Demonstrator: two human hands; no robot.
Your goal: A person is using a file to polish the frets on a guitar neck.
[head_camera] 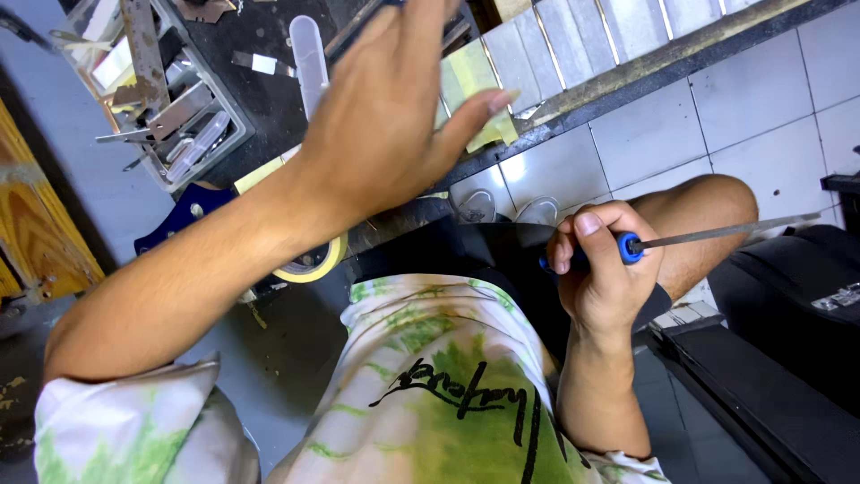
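My right hand (pixel 605 269) is closed around the blue-and-black handle of a thin metal file (pixel 717 235), whose grey blade points right over my bare knee. My left hand (pixel 394 108) reaches forward over the dark workbench (pixel 269 99), fingers extended toward a dark strip at the top edge; whether it grips that strip is hidden by the frame edge. Under the hand lie a clear plastic tube (pixel 309 58) and yellow-green paper pieces (pixel 475 76). A roll of yellowish tape (pixel 313 263) sits under my left forearm at the bench edge.
A clear tray (pixel 170 116) of metal strips and scraps stands at the bench's left. Grey metal bars (pixel 573 36) lie along the bench's far right. Below are white floor tiles (pixel 717 116), shoes (pixel 502 208), and a black case (pixel 788 296) at the right.
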